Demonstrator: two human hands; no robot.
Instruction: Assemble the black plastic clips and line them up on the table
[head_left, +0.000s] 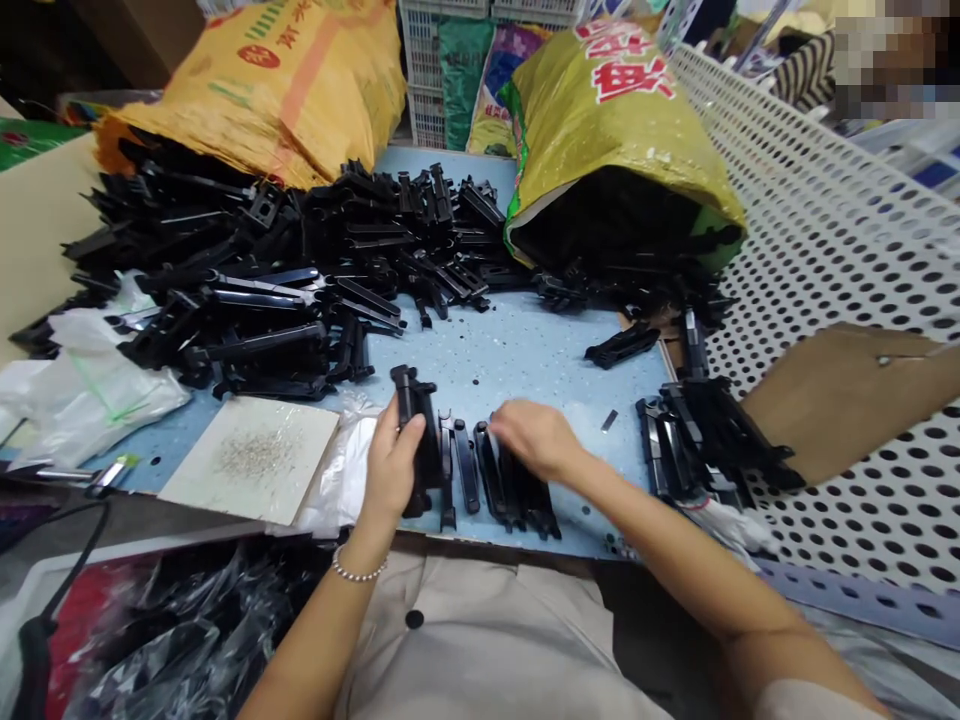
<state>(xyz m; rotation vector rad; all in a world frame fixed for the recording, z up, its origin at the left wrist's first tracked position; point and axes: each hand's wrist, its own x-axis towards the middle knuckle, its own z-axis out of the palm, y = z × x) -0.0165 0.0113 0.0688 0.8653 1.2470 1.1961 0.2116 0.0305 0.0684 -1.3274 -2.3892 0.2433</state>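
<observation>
From the head camera, looking down over the person's arms: the left hand [394,468] is closed round a long black plastic part [415,415], holding it upright-ish at the near edge of the blue table [517,350], thumb across its side. A bead bracelet [357,573] sits on that wrist. Just to its right lies a row of black parts [517,497], side by side and pointing away from the person. The right hand [536,440] rests on the far ends of that row, fingers bent down onto them; it is blurred, so I cannot tell whether it grips one or only touches.

Farther back a big pile of black parts [285,270] spills from an orange sack [285,80], and more from a yellow-green sack [615,130]. A smaller stack [705,440] lies at the table's right edge, against a white perforated panel [825,230] with a sheet of cardboard [840,400] on it. Left of the hands are a white card [251,455] sprinkled with tiny bits and some clear plastic bags [90,385].
</observation>
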